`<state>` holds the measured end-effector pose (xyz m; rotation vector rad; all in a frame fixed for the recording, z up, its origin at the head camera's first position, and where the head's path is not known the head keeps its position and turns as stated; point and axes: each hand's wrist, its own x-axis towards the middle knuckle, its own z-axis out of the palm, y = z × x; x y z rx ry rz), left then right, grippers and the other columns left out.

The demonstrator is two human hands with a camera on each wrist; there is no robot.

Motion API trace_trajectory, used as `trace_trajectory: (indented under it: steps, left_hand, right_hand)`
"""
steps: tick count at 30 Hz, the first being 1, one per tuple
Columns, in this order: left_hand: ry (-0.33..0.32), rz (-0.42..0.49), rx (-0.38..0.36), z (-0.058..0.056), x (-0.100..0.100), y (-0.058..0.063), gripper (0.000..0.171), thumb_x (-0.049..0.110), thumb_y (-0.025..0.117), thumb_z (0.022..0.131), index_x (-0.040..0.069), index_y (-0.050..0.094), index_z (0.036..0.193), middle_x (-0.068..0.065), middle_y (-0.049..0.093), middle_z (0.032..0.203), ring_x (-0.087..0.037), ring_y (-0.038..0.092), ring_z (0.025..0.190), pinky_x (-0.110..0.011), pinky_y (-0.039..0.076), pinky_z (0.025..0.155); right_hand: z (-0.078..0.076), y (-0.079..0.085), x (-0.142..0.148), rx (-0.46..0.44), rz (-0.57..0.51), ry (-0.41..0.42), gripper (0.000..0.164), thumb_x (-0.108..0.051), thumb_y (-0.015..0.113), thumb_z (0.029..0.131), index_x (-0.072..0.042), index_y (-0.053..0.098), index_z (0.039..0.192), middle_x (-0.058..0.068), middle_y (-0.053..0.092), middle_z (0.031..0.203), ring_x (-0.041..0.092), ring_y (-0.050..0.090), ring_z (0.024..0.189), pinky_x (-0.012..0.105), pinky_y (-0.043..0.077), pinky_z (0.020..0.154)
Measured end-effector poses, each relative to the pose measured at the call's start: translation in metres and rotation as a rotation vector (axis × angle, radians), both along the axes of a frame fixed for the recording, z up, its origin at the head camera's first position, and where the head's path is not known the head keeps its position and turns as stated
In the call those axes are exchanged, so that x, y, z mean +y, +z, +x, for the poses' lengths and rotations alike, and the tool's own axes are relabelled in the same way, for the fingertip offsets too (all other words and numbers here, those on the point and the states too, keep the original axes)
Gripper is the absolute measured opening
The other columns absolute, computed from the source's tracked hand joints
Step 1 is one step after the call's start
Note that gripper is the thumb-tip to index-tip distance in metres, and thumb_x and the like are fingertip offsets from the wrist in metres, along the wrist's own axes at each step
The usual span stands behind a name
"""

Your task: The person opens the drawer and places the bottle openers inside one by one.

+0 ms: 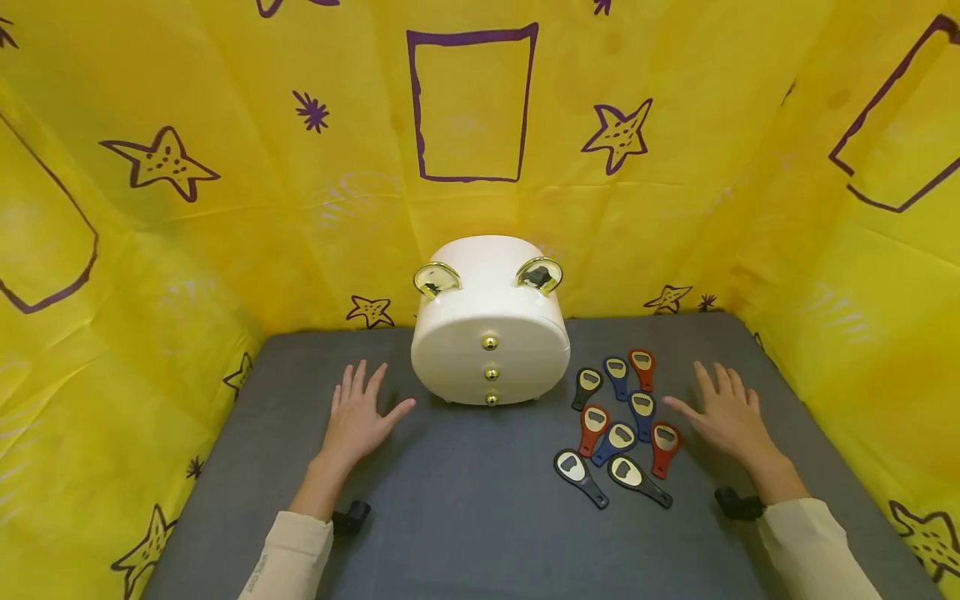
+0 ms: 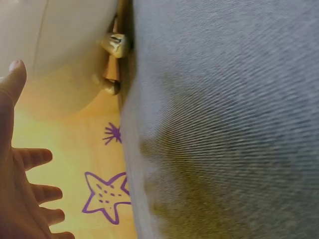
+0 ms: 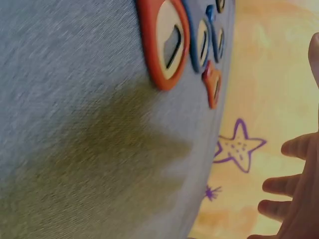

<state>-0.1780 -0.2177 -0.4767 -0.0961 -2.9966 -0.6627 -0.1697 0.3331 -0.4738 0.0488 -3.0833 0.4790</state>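
Observation:
Both hands are spread with fingers extended, holding nothing. My left hand [image 1: 357, 421] hovers over the grey table, left of a white rounded box [image 1: 450, 358] that has two gold ears and a column of three gold knobs. In the left wrist view, the white box [image 2: 60, 55] is beyond the thumb. Near my right hand [image 1: 727, 417] lie several bottle openers with pale metal plates: red ones such as the nearest red bottle opener [image 1: 666, 448], blue ones [image 1: 621, 438] and black ones [image 1: 581, 477]. A red bottle opener [image 3: 164, 45] shows closest in the right wrist view.
The grey tabletop [image 1: 465, 517] spreads in front of the box. Yellow cloth [image 1: 262, 208] with purple drawings hangs behind the table and on both sides, close to its edges. Each wrist wears a dark device, such as the left one [image 1: 351, 518].

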Motion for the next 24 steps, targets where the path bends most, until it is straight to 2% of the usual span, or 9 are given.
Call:
trace_trajectory:
  steps: [4,11,16,19,24]
  left_hand:
    - [0.003,0.016,-0.002,-0.002,-0.001,0.006,0.091,0.067,0.057,0.086,0.013,0.029,0.154,-0.025,0.010,0.162,-0.043,0.002,0.150,-0.065,0.009,0.118]
    - [-0.009,0.097,-0.056,-0.007,0.000,0.015,0.089,0.067,0.055,0.088,0.014,0.028,0.154,-0.023,0.011,0.162,-0.042,0.003,0.150,-0.064,0.008,0.119]
    - [-0.020,0.196,-0.074,-0.008,0.000,0.020,0.084,0.062,0.056,0.090,0.015,0.028,0.154,-0.023,0.018,0.161,-0.044,0.015,0.148,-0.069,0.018,0.114]
    - [-0.035,0.245,-0.092,-0.008,0.000,0.023,0.082,0.060,0.055,0.091,0.015,0.027,0.154,-0.022,0.023,0.159,-0.044,0.023,0.145,-0.068,0.024,0.112]
    - [-0.054,0.342,-0.122,-0.008,0.002,0.028,0.076,0.055,0.053,0.095,0.014,0.027,0.154,-0.020,0.028,0.158,-0.042,0.027,0.145,-0.066,0.024,0.114]
  right_hand:
    - [-0.003,0.008,-0.008,0.004,-0.015,0.017,0.098,-0.066,0.049,0.091,-0.001,0.013,0.155,0.040,0.016,0.151,0.060,0.014,0.136,0.078,0.012,0.103]
    - [-0.008,0.020,-0.019,0.024,-0.045,0.039,0.094,-0.062,0.050,0.093,0.000,0.015,0.154,0.039,0.017,0.151,0.060,0.015,0.137,0.078,0.013,0.103]
    - [-0.011,0.028,-0.027,0.028,-0.081,0.053,0.093,-0.061,0.051,0.093,0.000,0.016,0.154,0.039,0.018,0.152,0.059,0.016,0.137,0.078,0.014,0.104]
    - [-0.013,0.033,-0.032,-0.001,-0.122,0.063,0.090,-0.059,0.048,0.095,-0.001,0.014,0.155,0.038,0.016,0.153,0.059,0.016,0.138,0.078,0.014,0.104]
    - [-0.017,0.040,-0.038,-0.067,-0.225,0.084,0.085,-0.055,0.045,0.098,-0.002,0.009,0.156,0.037,0.012,0.155,0.060,0.013,0.139,0.080,0.013,0.104]
